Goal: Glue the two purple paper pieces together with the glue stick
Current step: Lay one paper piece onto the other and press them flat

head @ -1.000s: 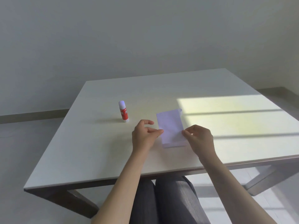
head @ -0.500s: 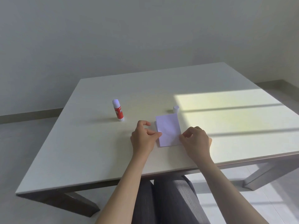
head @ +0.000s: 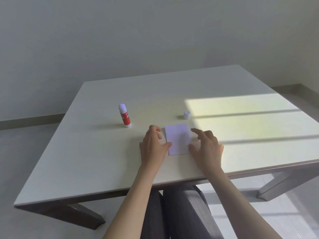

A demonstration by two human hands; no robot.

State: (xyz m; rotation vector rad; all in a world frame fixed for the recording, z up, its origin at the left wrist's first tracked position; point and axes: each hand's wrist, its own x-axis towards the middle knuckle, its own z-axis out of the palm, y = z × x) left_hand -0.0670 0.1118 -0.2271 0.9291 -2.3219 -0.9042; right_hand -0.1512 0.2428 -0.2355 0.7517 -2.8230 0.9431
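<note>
Head view: both hands, left (head: 153,145) and right (head: 206,146), spread loosely beside flat purple paper (head: 177,138), gripping nothing.

The pale purple rectangular paper (head: 177,138) shows one face; whether two sheets lie stacked cannot be told. The right hand (head: 206,147) is motion-blurred at the fingertips, hiding the paper's right edge. The red-labelled glue stick's (head: 125,116) print is unreadable.

pale table (head: 103,161) — sunlit patch (head: 241,107)
</note>
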